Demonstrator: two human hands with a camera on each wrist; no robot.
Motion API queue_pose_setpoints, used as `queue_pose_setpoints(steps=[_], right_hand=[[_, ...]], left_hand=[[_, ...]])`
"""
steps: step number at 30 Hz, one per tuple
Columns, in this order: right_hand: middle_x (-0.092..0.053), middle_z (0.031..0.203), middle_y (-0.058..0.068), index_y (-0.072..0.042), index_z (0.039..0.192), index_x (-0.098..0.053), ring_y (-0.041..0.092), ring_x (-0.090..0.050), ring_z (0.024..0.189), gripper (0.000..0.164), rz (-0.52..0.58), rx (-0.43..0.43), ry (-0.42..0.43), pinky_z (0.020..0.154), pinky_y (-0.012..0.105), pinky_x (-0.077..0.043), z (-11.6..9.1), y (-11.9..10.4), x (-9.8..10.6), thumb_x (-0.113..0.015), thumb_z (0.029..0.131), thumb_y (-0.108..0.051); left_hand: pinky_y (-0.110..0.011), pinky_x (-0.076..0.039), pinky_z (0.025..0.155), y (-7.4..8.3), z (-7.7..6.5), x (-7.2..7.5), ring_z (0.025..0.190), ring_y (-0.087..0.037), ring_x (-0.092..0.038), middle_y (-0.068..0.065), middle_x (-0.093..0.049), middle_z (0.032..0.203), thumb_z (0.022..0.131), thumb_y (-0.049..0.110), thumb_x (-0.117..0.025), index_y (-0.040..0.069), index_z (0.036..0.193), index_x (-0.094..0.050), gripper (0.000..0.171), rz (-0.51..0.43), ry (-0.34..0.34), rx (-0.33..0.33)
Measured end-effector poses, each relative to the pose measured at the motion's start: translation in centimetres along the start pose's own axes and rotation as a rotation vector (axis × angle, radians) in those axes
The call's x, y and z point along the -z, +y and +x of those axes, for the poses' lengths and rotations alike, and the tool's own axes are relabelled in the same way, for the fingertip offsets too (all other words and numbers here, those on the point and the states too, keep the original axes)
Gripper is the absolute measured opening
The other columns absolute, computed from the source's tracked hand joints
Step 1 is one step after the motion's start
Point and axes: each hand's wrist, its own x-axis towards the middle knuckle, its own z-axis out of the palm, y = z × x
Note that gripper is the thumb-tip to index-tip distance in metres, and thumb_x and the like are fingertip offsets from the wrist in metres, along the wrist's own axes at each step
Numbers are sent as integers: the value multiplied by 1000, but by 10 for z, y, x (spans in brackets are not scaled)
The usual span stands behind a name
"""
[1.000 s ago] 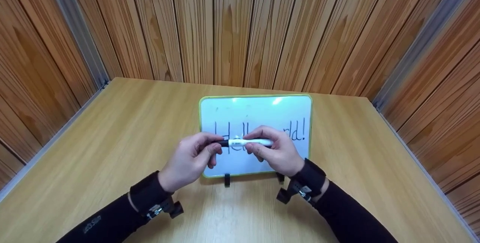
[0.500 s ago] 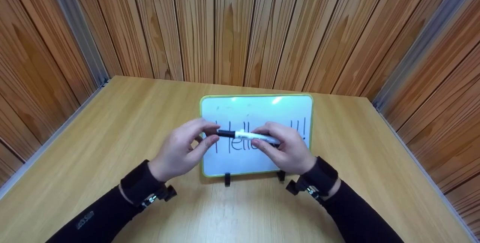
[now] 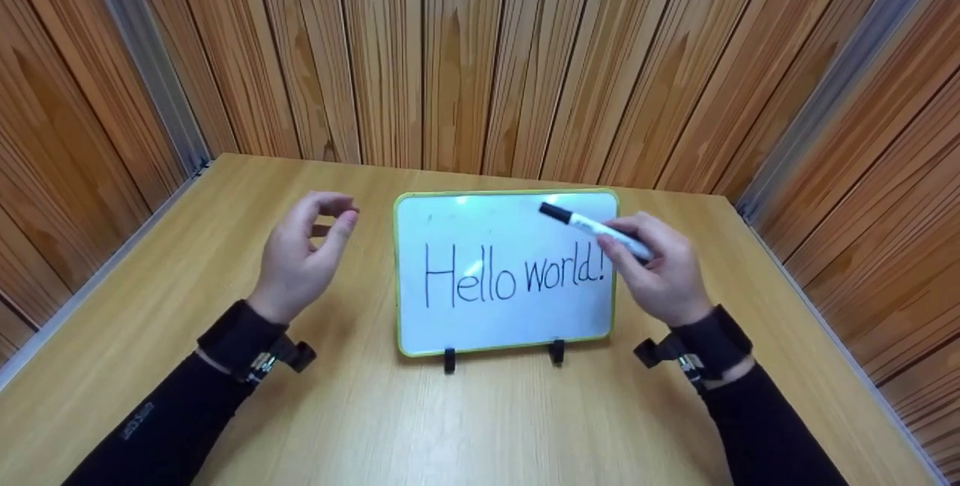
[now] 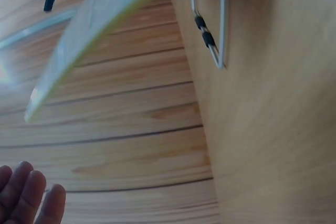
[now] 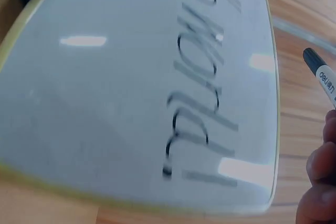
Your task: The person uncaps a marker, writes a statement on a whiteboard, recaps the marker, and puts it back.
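My right hand [image 3: 664, 268] pinches a whiteboard marker [image 3: 592, 228] with a white barrel and a black cap. The marker's capped end points up and left, over the right part of the board in the head view. A small whiteboard [image 3: 495, 325] with a yellow-green rim stands tilted on the table and bears "Hello world!" in black writing. In the right wrist view the black cap [image 5: 313, 60] shows above the fingers [image 5: 321, 162]. My left hand [image 3: 300, 253] hovers left of the board, fingers loosely bent and holding nothing. Several of its fingertips [image 4: 34, 187] show in the left wrist view.
Two black stand feet [image 3: 449, 361] hold the board's lower edge, and a white wire leg [image 4: 222, 30] of the stand shows behind it. The wooden table [image 3: 360, 426] is bounded by plank-patterned walls [image 3: 450, 58] at the back and sides.
Both hands were at the marker in front of the board. The left hand has come off the cap and moved left; the right hand has carried the marker right, uncovering the writing.
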Motion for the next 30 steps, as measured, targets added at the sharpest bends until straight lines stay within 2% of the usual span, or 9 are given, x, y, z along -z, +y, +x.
queue_pose_setpoints(steps=[5, 9, 13, 18, 22, 30], right_hand=[[-71, 87, 9, 5, 108, -78, 9, -52, 69, 18, -96, -71, 93, 61, 18, -41, -6, 18, 20, -77, 94, 16], [-69, 89, 11, 7, 112, -78, 10, -51, 71, 14, -147, -166, 137, 62, 20, -39, -14, 35, 34, -76, 98, 12], [-68, 92, 5, 3, 116, -80, 12, -53, 73, 12, -182, -274, 147, 64, 21, -40, -22, 47, 47, -77, 104, 0], [-70, 94, 3, 2, 118, -79, 13, -55, 76, 15, -235, -366, 146, 66, 21, -41, -33, 59, 60, -76, 107, -8], [-69, 93, 5, 2, 119, -79, 15, -54, 74, 21, -280, -440, 126, 64, 22, -40, -42, 67, 69, -74, 110, -17], [-69, 100, 13, 0, 128, -75, 24, -55, 79, 43, -369, -630, 1, 62, 27, -41, -58, 84, 81, -65, 114, -40]], left_hand=[[-19, -55, 88, -21, 2, 12, 111, -18, -65, -13, -71, 126, 117, 23, -62, -2, 138, -66, 33, -44, -30, 216], [-19, -53, 87, -40, 1, 21, 114, -18, -61, -17, -65, 133, 118, 29, -58, -4, 146, -59, 43, -50, -38, 309], [-23, -49, 93, -56, 0, 28, 121, -21, -57, -19, -60, 138, 119, 34, -56, -6, 152, -51, 52, -35, -28, 376], [-34, -42, 104, -68, -2, 34, 132, -31, -53, -23, -57, 145, 119, 40, -54, -7, 155, -48, 60, -7, -46, 421], [-41, -43, 110, -74, -3, 37, 136, -35, -53, -24, -56, 148, 119, 41, -54, -8, 155, -46, 62, 22, -83, 430], [-60, -44, 116, -82, -7, 35, 137, -43, -55, -27, -59, 145, 118, 43, -55, -8, 156, -47, 64, 99, -169, 406]])
